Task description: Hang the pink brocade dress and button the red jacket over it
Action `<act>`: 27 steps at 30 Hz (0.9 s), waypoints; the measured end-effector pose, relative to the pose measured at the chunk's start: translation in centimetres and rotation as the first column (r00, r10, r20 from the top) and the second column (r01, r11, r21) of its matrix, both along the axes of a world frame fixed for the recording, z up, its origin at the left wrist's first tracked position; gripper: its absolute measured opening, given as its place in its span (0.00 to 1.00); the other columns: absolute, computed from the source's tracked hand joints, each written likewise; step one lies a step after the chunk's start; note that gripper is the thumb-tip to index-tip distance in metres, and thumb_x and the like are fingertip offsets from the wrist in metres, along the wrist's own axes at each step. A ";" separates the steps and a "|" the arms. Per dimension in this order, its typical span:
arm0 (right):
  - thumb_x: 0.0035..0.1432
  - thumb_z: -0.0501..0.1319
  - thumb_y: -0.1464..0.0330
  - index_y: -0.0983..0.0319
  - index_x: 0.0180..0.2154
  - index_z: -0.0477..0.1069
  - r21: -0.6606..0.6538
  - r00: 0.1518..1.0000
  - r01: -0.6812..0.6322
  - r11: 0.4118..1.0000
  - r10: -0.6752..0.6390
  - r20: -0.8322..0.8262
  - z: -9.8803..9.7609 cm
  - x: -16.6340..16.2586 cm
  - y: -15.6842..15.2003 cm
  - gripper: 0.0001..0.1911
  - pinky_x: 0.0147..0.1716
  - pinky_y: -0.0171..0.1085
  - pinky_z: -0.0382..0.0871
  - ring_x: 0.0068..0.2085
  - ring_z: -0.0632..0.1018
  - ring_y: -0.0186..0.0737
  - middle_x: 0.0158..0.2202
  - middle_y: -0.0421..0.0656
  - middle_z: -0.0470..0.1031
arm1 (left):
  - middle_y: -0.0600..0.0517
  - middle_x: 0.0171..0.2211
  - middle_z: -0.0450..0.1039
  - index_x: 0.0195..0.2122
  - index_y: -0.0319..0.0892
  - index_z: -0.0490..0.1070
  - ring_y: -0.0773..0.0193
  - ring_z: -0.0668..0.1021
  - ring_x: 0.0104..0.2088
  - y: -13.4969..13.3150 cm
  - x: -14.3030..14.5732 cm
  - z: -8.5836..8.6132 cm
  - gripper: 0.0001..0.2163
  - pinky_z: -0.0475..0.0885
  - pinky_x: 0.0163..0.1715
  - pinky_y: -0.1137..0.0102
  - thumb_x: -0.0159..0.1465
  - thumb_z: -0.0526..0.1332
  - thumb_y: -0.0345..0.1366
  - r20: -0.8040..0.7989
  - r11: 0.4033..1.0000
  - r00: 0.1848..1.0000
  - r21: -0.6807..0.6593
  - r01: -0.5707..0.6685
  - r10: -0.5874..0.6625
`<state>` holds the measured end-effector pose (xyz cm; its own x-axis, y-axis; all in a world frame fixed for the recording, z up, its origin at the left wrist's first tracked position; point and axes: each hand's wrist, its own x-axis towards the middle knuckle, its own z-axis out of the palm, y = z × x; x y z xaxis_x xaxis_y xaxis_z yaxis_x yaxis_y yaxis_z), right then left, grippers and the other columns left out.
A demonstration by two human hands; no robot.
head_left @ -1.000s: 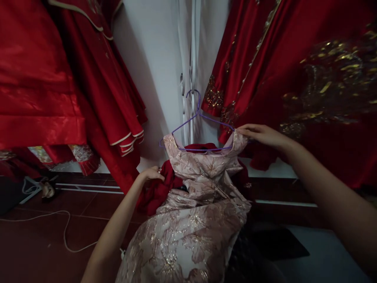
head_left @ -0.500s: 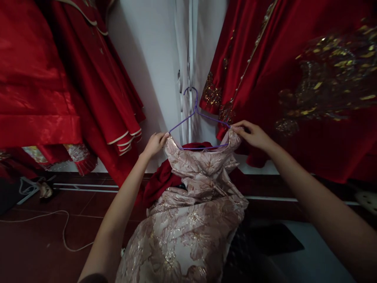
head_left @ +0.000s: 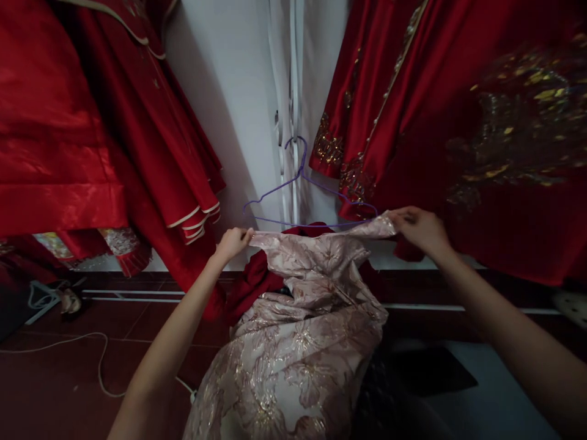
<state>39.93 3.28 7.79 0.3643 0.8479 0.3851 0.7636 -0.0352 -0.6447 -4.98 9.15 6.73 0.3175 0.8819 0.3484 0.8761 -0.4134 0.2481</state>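
Note:
A pale pink dress (head_left: 302, 348) with a shiny floral pattern spreads from the bottom of the view up to my hands. My left hand (head_left: 233, 242) pinches the dress's left shoulder edge, and my right hand (head_left: 422, 229) grips its right shoulder strap. The neckline is stretched between them. Just above it a purple hanger (head_left: 300, 174) hangs by its hook on a white upright; its left end is bare of the dress. At its right end the strap lies close by, and I cannot tell whether they touch.
Red garments (head_left: 105, 110) hang on the left, and a red gown (head_left: 403, 134) with gold trim hangs on the right. Dark red cloth (head_left: 257, 278) lies behind the dress. A white cable (head_left: 103, 360) runs over the brown tiled floor (head_left: 50, 391), near a white rack base (head_left: 132, 296).
Both hands have moved apart and slightly down, pulling the dress's shoulders outward. The left shoulder has come off the hanger, whose ends now show.

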 end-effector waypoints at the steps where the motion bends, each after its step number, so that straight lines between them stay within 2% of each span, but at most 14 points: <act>1: 0.54 0.56 0.63 0.62 0.38 0.71 -0.054 0.998 -0.069 0.996 0.070 0.008 -0.5 0.0 -0.6 0.12 0.38 0.38 0.66 0.40 0.76 0.45 0.41 0.52 0.76 | 0.46 0.23 0.73 0.28 0.41 0.74 0.61 0.74 0.26 -0.7 0.8 0.5 0.20 0.59 0.25 0.72 0.63 0.48 0.48 -0.041 0.999 0.999 0.018 0.035 -0.034; 4: 0.55 0.54 0.61 0.59 0.37 0.70 -0.149 0.935 -0.324 0.934 0.340 0.098 -0.9 -1.0 -2.7 0.12 0.40 0.38 0.66 0.39 0.76 0.45 0.40 0.47 0.76 | 0.44 0.27 0.73 0.32 0.42 0.73 0.59 0.75 0.30 -2.4 4.6 2.2 0.20 0.63 0.31 0.70 0.64 0.47 0.48 -0.105 0.978 0.980 0.104 0.180 -0.169; 6: 0.56 0.54 0.61 0.59 0.37 0.71 -0.109 0.873 -0.391 0.914 0.406 0.269 -0.2 -2.2 -3.8 0.12 0.43 0.38 0.65 0.42 0.74 0.45 0.41 0.46 0.75 | 0.45 0.33 0.73 0.36 0.41 0.72 0.61 0.75 0.37 -2.8 7.8 2.9 0.19 0.65 0.38 0.70 0.65 0.45 0.46 -0.124 0.907 0.923 0.174 0.383 -0.365; 7: 0.56 0.54 0.61 0.59 0.37 0.71 -0.047 0.853 -0.391 0.919 0.380 0.358 0.4 -2.8 -4.2 0.12 0.45 0.38 0.64 0.44 0.73 0.45 0.42 0.47 0.73 | 0.45 0.37 0.73 0.38 0.41 0.71 0.61 0.74 0.40 -2.8 9.3 2.8 0.19 0.65 0.42 0.69 0.66 0.44 0.44 -0.129 0.863 0.888 0.211 0.459 -0.441; 8: 0.56 0.54 0.62 0.60 0.36 0.71 0.031 0.843 -0.375 0.926 0.327 0.428 1.0 -3.4 -4.4 0.11 0.47 0.37 0.63 0.46 0.72 0.45 0.44 0.48 0.72 | 0.44 0.40 0.72 0.39 0.40 0.70 0.62 0.73 0.43 -2.6 10.8 2.5 0.19 0.64 0.45 0.68 0.66 0.43 0.43 -0.120 0.840 0.876 0.251 0.482 -0.467; 10: 0.57 0.53 0.64 0.61 0.38 0.71 0.192 0.857 -0.284 0.939 0.159 0.490 2.0 -4.1 -4.4 0.12 0.49 0.36 0.61 0.48 0.71 0.44 0.46 0.49 0.69 | 0.43 0.44 0.70 0.39 0.38 0.70 0.61 0.71 0.46 -2.2 13.2 1.0 0.18 0.63 0.49 0.65 0.67 0.44 0.41 -0.127 0.832 0.881 0.291 0.473 -0.456; 12: 0.59 0.52 0.64 0.62 0.40 0.70 0.300 0.871 -0.154 0.941 -0.014 0.491 2.6 -4.0 -4.1 0.13 0.47 0.36 0.62 0.46 0.71 0.43 0.45 0.50 0.70 | 0.42 0.47 0.68 0.36 0.37 0.71 0.58 0.69 0.48 -2.1 14.6 -0.9 0.16 0.61 0.52 0.59 0.66 0.47 0.40 -0.184 0.836 0.892 0.310 0.452 -0.413; 14: 0.59 0.52 0.64 0.61 0.40 0.71 0.326 0.854 -0.063 0.943 -0.119 0.507 2.6 -2.9 -3.6 0.13 0.44 0.37 0.64 0.42 0.72 0.43 0.40 0.49 0.71 | 0.42 0.49 0.65 0.36 0.38 0.71 0.55 0.67 0.50 -2.4 15.0 -2.6 0.15 0.57 0.53 0.53 0.65 0.49 0.41 -0.216 0.837 0.905 0.350 0.422 -0.366; 16: 0.58 0.54 0.62 0.60 0.38 0.73 0.313 0.825 -0.005 0.950 -0.173 0.537 2.2 -1.2 -3.2 0.13 0.41 0.38 0.65 0.40 0.73 0.44 0.37 0.47 0.71 | 0.43 0.50 0.64 0.37 0.38 0.71 0.55 0.66 0.50 -3.0 14.8 -3.6 0.15 0.55 0.55 0.52 0.65 0.49 0.41 -0.216 0.828 0.914 0.389 0.404 -0.344; 21: 0.55 0.57 0.59 0.54 0.39 0.74 0.352 0.805 0.108 0.930 -0.290 0.518 1.2 2.1 -3.2 0.12 0.33 0.37 0.65 0.40 0.73 0.42 0.41 0.44 0.69 | 0.46 0.52 0.63 0.38 0.40 0.71 0.57 0.64 0.51 -4.2 13.8 -3.3 0.15 0.54 0.57 0.55 0.65 0.47 0.40 -0.220 0.808 0.908 0.416 0.418 -0.357; 27: 0.54 0.59 0.59 0.53 0.39 0.74 0.343 0.812 0.068 0.937 -0.252 0.527 1.2 2.8 -3.5 0.11 0.35 0.37 0.65 0.42 0.73 0.41 0.43 0.44 0.69 | 0.45 0.53 0.63 0.39 0.40 0.71 0.56 0.65 0.51 -4.3 13.8 -2.9 0.14 0.56 0.55 0.54 0.65 0.48 0.39 -0.253 0.823 0.912 0.400 0.402 -0.323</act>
<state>42.68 -0.26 8.94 0.1303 0.6088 0.7825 0.9914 -0.0694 -0.1111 8.82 4.88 3.81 0.6720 0.4609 0.5797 0.6523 -0.7390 -0.1686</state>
